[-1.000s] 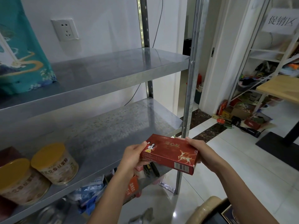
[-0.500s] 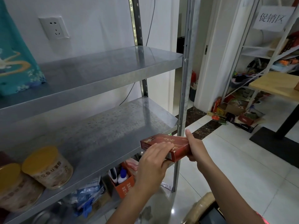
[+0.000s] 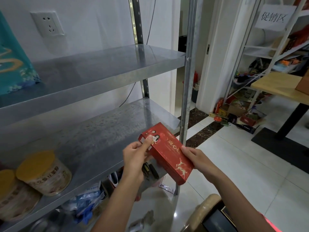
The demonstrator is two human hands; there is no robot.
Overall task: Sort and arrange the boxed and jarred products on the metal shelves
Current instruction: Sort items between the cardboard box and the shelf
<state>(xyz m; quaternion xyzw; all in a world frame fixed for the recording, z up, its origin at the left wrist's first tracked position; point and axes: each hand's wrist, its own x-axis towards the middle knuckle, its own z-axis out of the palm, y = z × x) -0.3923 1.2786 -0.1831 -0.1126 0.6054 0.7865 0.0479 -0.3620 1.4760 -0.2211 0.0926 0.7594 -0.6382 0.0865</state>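
Observation:
A flat red box [image 3: 167,152] with gold deer and two figures printed on it hangs over the front right corner of the middle metal shelf [image 3: 100,131]. My left hand [image 3: 136,156] pinches its far end with the thumb on top. My right hand [image 3: 195,156] grips its right edge. The box's printed face points up, tilted towards me. Two round jars with yellow lids [image 3: 44,173] stand at the left of the same shelf. A teal box [image 3: 13,64] stands on the upper shelf [image 3: 103,67] at the far left.
A steel upright [image 3: 188,81] runs just right of the box. Bags and small items crowd the bottom shelf [image 3: 90,196]. A wooden table [image 3: 277,86] and a cluttered white rack [image 3: 260,64] stand at the right. A round stool [image 3: 205,210] is below my right arm.
The box was edge-on at the shelf's front half a second ago; now its printed face is turned up and its long axis runs diagonally. My left hand moved to its far end.

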